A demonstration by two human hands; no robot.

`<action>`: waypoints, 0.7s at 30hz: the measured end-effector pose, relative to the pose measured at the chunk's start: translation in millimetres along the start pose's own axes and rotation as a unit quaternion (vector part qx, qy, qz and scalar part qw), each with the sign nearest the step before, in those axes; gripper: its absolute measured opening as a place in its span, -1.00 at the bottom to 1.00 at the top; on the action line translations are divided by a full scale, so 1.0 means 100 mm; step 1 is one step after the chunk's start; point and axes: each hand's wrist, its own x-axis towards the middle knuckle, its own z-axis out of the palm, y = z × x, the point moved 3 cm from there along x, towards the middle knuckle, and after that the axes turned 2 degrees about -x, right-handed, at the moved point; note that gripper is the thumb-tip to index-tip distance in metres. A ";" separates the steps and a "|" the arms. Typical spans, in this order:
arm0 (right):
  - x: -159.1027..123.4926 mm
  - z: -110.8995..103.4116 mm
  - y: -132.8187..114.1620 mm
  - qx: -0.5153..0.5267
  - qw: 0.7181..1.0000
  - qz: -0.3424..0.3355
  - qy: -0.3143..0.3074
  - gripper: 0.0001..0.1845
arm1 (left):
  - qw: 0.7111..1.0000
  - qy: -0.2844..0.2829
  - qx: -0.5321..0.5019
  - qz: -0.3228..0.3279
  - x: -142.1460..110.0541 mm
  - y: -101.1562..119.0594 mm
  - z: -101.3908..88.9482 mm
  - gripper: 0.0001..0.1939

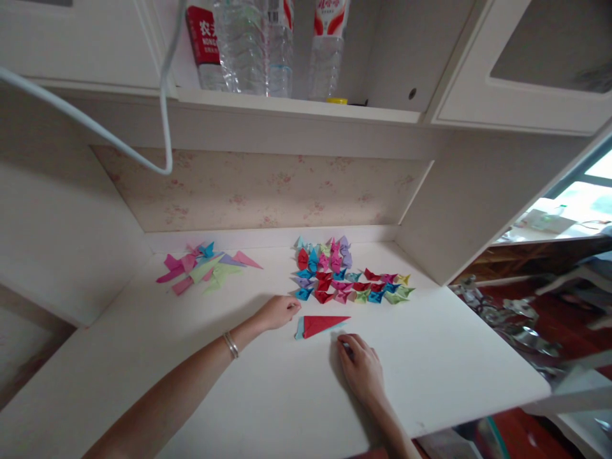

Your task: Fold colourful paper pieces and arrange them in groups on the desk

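A folded red paper triangle (322,325) lies on the white desk, pointing right, over a light blue paper piece (299,329) whose edges stick out. My left hand (278,312) rests just left of these papers, its fingers curled in, and no paper shows in it. To their lower right is my right hand (362,368), also loosely closed, with thumb and forefinger near each other and nothing visible between them. Neither hand appears to touch the red triangle. Beyond it, small folded paper figures (342,287) in many colours stand in rows.
Flatter folded paper pieces (210,271) form a loose pile at the back left of the desk (268,395). Plastic bottles (282,57) stand on the shelf above. A white cable (165,127) hangs at upper left. The desk's right edge ends beside a cluttered floor.
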 end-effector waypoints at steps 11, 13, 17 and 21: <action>0.48 0.05 0.11 -0.062 0.994 -0.074 -0.044 -0.48 | 0.969 0.122 -0.171 -0.132 -1.51 -0.26 0.08 -0.58; 0.56 0.04 0.12 -0.063 0.990 -0.100 -0.071 -0.48 | 0.961 0.142 -0.178 -0.157 -1.72 -0.28 0.11 -0.57; 0.61 0.01 0.14 -0.028 0.987 -0.129 -0.091 -0.50 | 0.947 0.182 -0.181 -0.195 -1.96 -0.35 0.21 -0.54; 0.64 0.03 0.20 -0.005 0.986 -0.138 -0.094 -0.55 | 0.948 0.192 -0.155 -0.200 -1.99 -0.34 0.33 -0.54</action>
